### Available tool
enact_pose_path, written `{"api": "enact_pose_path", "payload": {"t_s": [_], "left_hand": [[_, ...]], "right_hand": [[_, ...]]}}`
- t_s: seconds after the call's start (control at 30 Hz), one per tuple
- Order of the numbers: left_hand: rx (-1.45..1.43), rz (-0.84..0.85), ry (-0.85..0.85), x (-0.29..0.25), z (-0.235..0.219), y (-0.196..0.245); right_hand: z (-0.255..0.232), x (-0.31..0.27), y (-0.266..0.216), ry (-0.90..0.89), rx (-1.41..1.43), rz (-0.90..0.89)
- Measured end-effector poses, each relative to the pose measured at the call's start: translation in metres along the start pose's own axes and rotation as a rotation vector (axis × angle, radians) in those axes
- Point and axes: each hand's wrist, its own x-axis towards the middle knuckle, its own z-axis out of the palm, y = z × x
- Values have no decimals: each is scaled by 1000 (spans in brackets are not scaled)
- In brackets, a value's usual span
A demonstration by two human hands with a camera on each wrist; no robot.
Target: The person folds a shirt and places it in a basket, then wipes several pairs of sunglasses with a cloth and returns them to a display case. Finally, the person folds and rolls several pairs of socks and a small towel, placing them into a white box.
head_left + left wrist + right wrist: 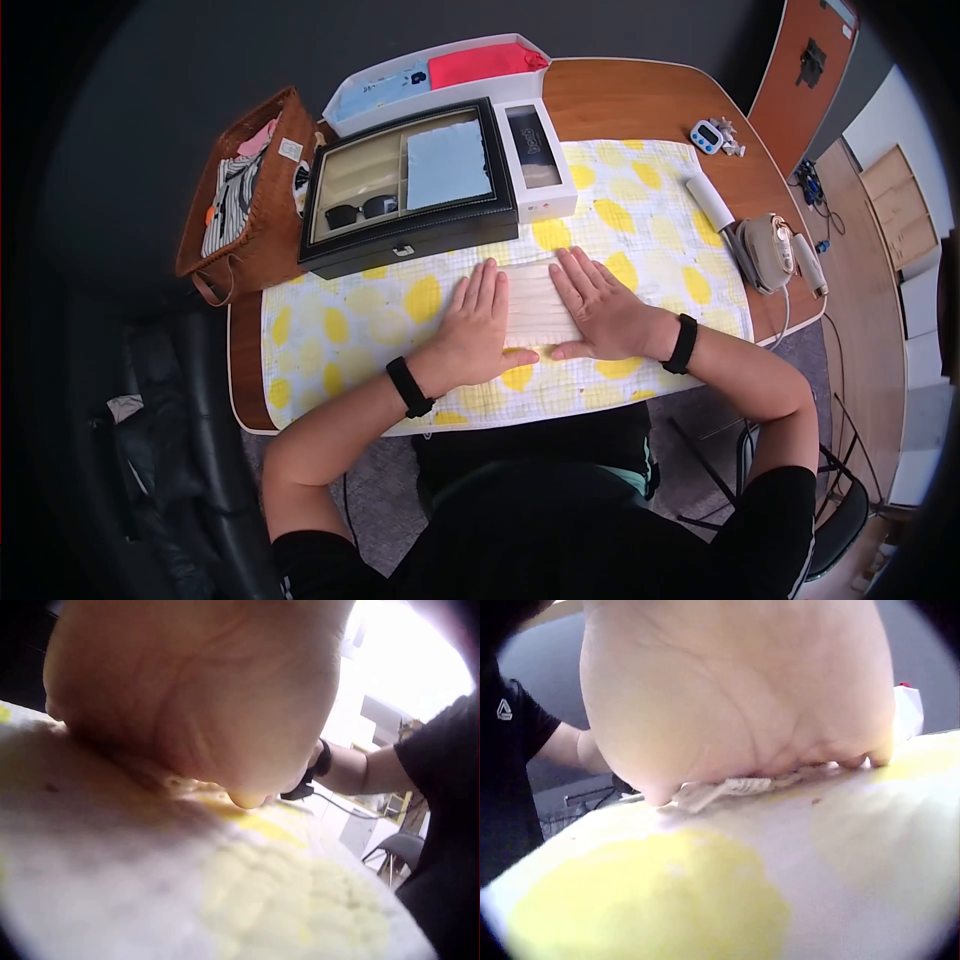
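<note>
A cream, pleated piece of fabric (539,305) lies flat on a white cloth with yellow lemon shapes (385,318). The left hand (474,328) presses on its left edge, fingers straight and thumb out to the side. On the right edge rests the right hand (607,316), also with straight fingers, its thumb pointing at the other thumb. In the left wrist view the palm of the left hand (195,690) hides the fabric. Under the right hand (739,690), the right wrist view shows a ribbed white edge of the fabric (746,784).
Behind the hands stand a black case (420,238) with sunglasses (362,210), a white box (545,207) and a long tray (385,122) of folded cloths. A wicker basket (268,215) is at left. At right are a steamer-like device (768,252), a white roller (710,203) and a timer (706,137).
</note>
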Motion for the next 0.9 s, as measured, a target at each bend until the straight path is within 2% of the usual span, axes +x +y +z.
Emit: {"api": "enact_pose_path", "payload": {"t_s": [0.1,0.13,0.17,0.2,0.23,0.3,0.33,0.37,0.43,0.47,0.53,0.57,0.63,0.67,0.77,0.9], "left_hand": [[-57,-53,17,12,7,-16],[-55,-47,15,18,-5,-20],[-354,-131,26,24,-23,-24],[-653,-217,35,28,-33,-26],[-654,-212,32,31,-32,-27],[-459,-206,35,37,-27,-32],[-440,-183,55,40,-24,-34],[-437,-181,59,43,-23,-38],[-523,-278,-60,48,-24,-45],[-518,-274,-57,49,-25,-51],[-990,-326,-84,52,-28,-62],[-989,-322,-77,52,-31,-62],[-1423,-392,-122,47,-37,-61],[-1567,-393,-123,46,-32,-65],[-1733,-349,-169,47,-18,-77],[-1642,-359,-260,45,-11,-86]], "right_hand": [[-14,8,7,11,-90,-17],[-27,18,13,-20,187,66],[-34,25,15,-52,465,149],[-20,30,17,226,430,182],[-22,35,15,227,429,187],[-29,47,16,106,192,258],[-29,53,19,11,228,264],[-27,56,23,16,225,264],[-24,62,30,-79,470,373],[-25,65,34,-72,468,374],[-29,69,44,-44,786,340],[-27,72,49,-40,779,337],[-21,76,54,15,1045,355],[-19,76,55,13,1040,348],[-14,80,57,-5,1075,368],[1,73,67,-61,1278,353]]}}
